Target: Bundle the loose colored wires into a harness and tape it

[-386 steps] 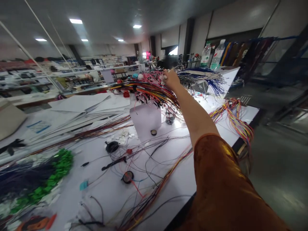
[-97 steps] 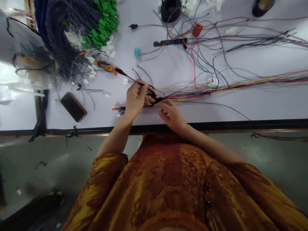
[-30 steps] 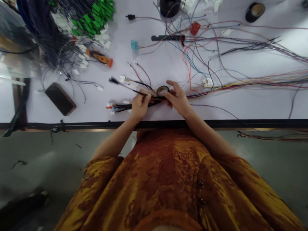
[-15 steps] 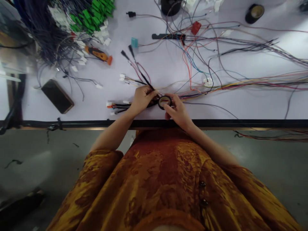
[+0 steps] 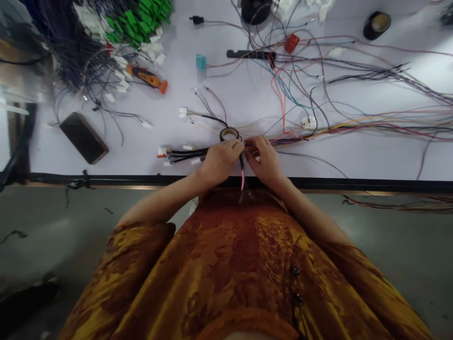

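My left hand and my right hand both grip a black-taped wire bundle close to the table's near edge. A small roll of black electrical tape stands just beyond my hands, touching the wires. A pink-sleeved lead hangs down between my hands, over the edge. White connectors on thin leads fan out beyond my left hand. Multicoloured wires run off to the right.
On the white workbench lie an orange-handled screwdriver, a phone, green connectors, a second tape roll and many loose wires. The bench's black edge runs in front of me.
The tape roll has left my right hand and now stands beyond the bundle. The black-tipped leads have swung from pointing away to hanging down toward me. Both hands have closed together on the bundle.
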`<action>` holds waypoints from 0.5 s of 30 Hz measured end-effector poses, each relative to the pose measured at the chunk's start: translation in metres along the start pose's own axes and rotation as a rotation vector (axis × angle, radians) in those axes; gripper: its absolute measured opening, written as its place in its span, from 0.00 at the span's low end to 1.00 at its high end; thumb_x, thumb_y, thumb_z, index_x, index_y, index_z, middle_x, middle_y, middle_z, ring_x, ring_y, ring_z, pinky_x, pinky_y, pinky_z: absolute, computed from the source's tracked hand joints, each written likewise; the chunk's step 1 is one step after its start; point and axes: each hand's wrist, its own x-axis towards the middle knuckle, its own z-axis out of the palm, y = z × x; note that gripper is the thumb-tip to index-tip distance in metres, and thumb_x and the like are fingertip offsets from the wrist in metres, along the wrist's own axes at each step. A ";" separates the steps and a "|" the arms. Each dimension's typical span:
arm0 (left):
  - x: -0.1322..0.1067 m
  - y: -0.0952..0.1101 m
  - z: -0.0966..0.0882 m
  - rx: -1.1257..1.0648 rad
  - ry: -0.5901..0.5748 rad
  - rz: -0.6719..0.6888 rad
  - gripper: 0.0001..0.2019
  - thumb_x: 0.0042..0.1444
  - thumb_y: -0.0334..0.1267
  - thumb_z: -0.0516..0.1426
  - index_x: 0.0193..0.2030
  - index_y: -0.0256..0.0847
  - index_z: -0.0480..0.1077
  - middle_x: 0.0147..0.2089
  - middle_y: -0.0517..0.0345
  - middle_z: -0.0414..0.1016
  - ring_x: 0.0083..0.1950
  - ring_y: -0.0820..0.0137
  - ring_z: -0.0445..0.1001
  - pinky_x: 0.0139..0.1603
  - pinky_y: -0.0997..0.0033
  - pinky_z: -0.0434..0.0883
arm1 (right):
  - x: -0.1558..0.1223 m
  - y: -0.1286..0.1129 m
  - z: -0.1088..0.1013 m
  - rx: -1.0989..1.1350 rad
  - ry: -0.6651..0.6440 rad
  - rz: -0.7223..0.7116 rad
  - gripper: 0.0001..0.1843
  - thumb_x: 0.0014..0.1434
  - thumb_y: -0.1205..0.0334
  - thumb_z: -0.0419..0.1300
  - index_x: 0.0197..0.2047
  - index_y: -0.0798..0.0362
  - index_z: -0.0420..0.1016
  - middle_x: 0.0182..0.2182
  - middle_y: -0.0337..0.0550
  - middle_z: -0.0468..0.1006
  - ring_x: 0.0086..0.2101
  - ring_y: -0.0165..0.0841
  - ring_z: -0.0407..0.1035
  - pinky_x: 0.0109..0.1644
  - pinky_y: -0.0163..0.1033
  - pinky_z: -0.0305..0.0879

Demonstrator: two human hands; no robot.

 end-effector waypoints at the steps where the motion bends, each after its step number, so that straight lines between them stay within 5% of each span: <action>1: -0.008 0.001 0.004 -0.007 0.029 0.025 0.11 0.66 0.27 0.47 0.42 0.38 0.71 0.48 0.45 0.78 0.46 0.62 0.78 0.45 0.64 0.73 | 0.007 0.001 -0.008 -0.066 -0.029 -0.053 0.18 0.62 0.69 0.54 0.55 0.52 0.71 0.50 0.52 0.74 0.45 0.38 0.73 0.49 0.45 0.73; 4: -0.024 -0.001 0.020 -0.135 0.160 0.021 0.11 0.68 0.30 0.47 0.40 0.40 0.69 0.54 0.45 0.76 0.52 0.65 0.76 0.52 0.65 0.73 | 0.027 0.001 -0.020 -0.250 -0.203 -0.135 0.22 0.62 0.71 0.55 0.59 0.53 0.71 0.56 0.54 0.70 0.50 0.41 0.71 0.54 0.48 0.71; 10: -0.017 -0.020 0.043 -0.375 0.549 -0.320 0.09 0.68 0.39 0.53 0.34 0.42 0.66 0.37 0.53 0.77 0.41 0.67 0.76 0.46 0.64 0.73 | 0.034 -0.002 -0.022 -0.533 -0.267 -0.256 0.05 0.63 0.61 0.62 0.40 0.53 0.76 0.61 0.55 0.69 0.55 0.50 0.65 0.58 0.58 0.65; 15: -0.012 -0.023 0.042 -0.496 0.331 -0.230 0.05 0.65 0.37 0.56 0.43 0.41 0.73 0.46 0.51 0.80 0.50 0.63 0.77 0.55 0.59 0.73 | 0.026 0.002 -0.018 -0.529 -0.235 -0.219 0.14 0.61 0.61 0.62 0.50 0.54 0.74 0.51 0.55 0.73 0.51 0.49 0.65 0.56 0.57 0.66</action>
